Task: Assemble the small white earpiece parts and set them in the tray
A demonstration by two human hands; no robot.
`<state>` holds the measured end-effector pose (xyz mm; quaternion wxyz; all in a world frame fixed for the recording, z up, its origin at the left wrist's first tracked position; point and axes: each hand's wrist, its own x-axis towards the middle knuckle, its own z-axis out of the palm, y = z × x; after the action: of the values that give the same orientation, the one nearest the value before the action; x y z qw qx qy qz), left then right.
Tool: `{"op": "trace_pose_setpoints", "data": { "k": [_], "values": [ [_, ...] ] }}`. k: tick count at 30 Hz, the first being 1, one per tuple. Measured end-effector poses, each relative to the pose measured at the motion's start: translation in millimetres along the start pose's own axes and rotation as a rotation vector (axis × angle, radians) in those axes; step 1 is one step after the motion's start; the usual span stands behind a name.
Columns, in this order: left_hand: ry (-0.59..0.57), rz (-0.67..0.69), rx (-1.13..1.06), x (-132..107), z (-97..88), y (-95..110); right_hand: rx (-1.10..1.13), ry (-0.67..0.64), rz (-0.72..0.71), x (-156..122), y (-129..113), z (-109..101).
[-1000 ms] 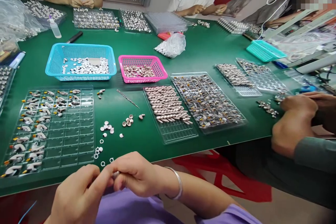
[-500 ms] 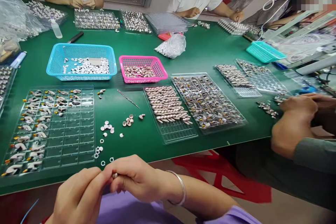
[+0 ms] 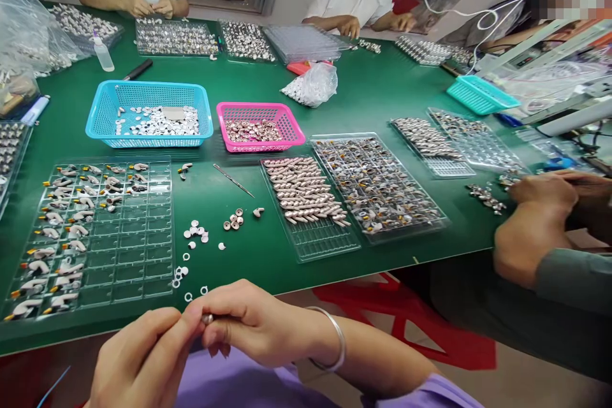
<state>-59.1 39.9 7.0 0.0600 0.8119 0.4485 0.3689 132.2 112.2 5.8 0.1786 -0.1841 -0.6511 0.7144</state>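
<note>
My left hand (image 3: 141,354) and my right hand (image 3: 255,325) meet at the table's front edge, fingertips pinched together. Between them is a small shiny earbud part (image 3: 207,319), mostly covered by the fingers. Just beyond lie small white rings (image 3: 188,297) and white discs (image 3: 194,230). A few copper-coloured cups (image 3: 234,221) and one loose earbud shell (image 3: 258,211) sit farther on, near metal tweezers (image 3: 234,180). To the left, a clear compartment tray (image 3: 129,248) is partly filled with wired earbud pieces.
Behind stand a blue basket (image 3: 90,118) of white parts and a pink basket (image 3: 299,134) of copper-coloured cups. Filled trays (image 3: 318,248) lie right of centre. A co-worker's hands (image 3: 540,217) work at the right edge; two people sit across the table. A red stool (image 3: 430,338) stands below.
My hands stay pinched together with only a slight shift, and a little more of the shiny part shows. Across the table, the right-hand person's hands have moved.
</note>
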Motion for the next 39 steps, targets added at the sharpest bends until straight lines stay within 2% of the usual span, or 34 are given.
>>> {"op": "trace_pose_setpoints", "data": {
  "k": [4,7,11,15,19,24,27,31,36,39],
  "values": [
    [-0.032,-0.015,0.000,-4,-1.7,-2,-0.100,-0.062,-0.044,0,-4,-4],
    [-0.023,-0.053,-0.037,-4,-1.4,-3,-0.192,-0.032,-0.099,0,0,-3],
    [-0.023,-0.107,-0.079,-3,0.9,-5,-0.321,0.078,-0.192,0,6,1],
    [-0.044,-0.011,-0.063,-9,8.9,-6,-0.431,0.194,-0.288,-1,13,8],
    [0.027,0.017,-0.077,-13,17.7,1,-0.502,0.303,-0.395,-3,21,18],
    [0.090,0.017,-0.078,-13,22.5,11,-0.468,0.457,-0.509,-2,28,30],
    [0.117,0.018,-0.084,-13,23.2,12,-0.418,0.515,-0.508,-1,28,35],
    [0.079,0.002,-0.066,-13,23.8,10,-0.337,0.529,-0.458,-1,24,38],
    [0.023,0.034,-0.048,-11,26.0,3,-0.330,0.458,-0.325,-6,31,31],
    [-0.035,0.024,-0.065,-7,23.4,-2,-0.433,0.401,-0.345,-9,37,21]
  ]
}}
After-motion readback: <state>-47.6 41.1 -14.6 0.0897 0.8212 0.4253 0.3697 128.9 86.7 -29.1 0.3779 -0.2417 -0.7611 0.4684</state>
